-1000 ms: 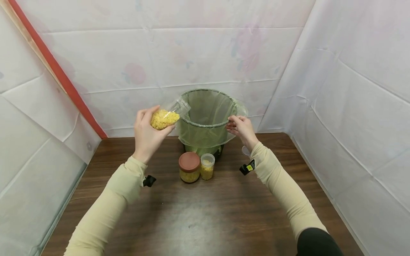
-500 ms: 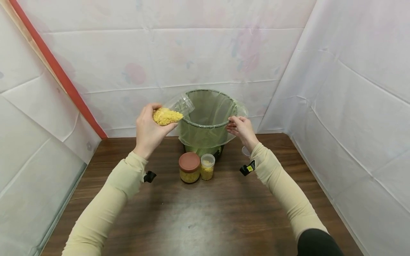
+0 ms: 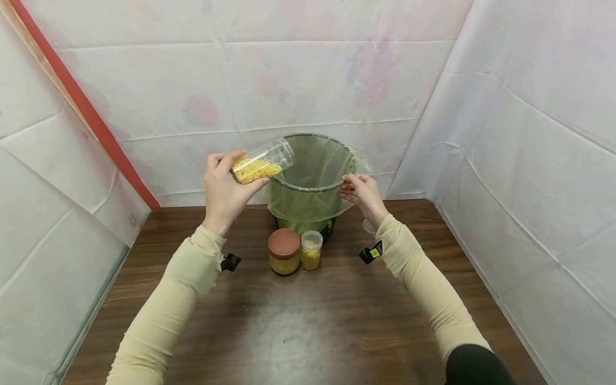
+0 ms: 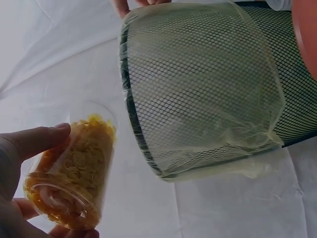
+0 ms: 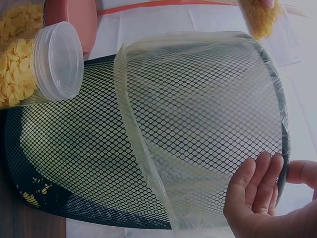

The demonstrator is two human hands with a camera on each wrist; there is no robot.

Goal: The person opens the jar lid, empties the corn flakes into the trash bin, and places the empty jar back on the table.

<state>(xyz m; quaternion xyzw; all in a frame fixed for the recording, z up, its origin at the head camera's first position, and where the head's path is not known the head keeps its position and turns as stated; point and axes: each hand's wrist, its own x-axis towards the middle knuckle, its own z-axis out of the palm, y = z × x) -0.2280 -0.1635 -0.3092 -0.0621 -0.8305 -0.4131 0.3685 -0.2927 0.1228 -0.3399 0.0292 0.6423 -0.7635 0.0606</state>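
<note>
My left hand (image 3: 223,192) grips a clear plastic jar (image 3: 263,159) of yellow flakes. The jar is tilted toward the mesh bin, its mouth over the bin's left rim, and the flakes lie along its lower side. In the left wrist view the thumb presses the jar's wall near its base. The black mesh wastebasket (image 5: 84,134) wears a pale green plastic bag (image 3: 308,206) folded over its rim. At the right rim, my right hand (image 3: 364,195) pinches the bag and edge, thumb on one side and fingers on the other.
In front of the bin stand a jar with a reddish-brown lid (image 3: 284,243) and a smaller clear jar (image 3: 312,251) with a whitish top, both holding yellow flakes. A clear lid (image 3: 369,226) lies by the right wrist. White cloth walls surround the wooden table (image 3: 298,331).
The left hand has moved slightly right and tipped the jar further over the bin's rim. Inside it the flakes have slid toward the mouth. The right hand stays at the rim.
</note>
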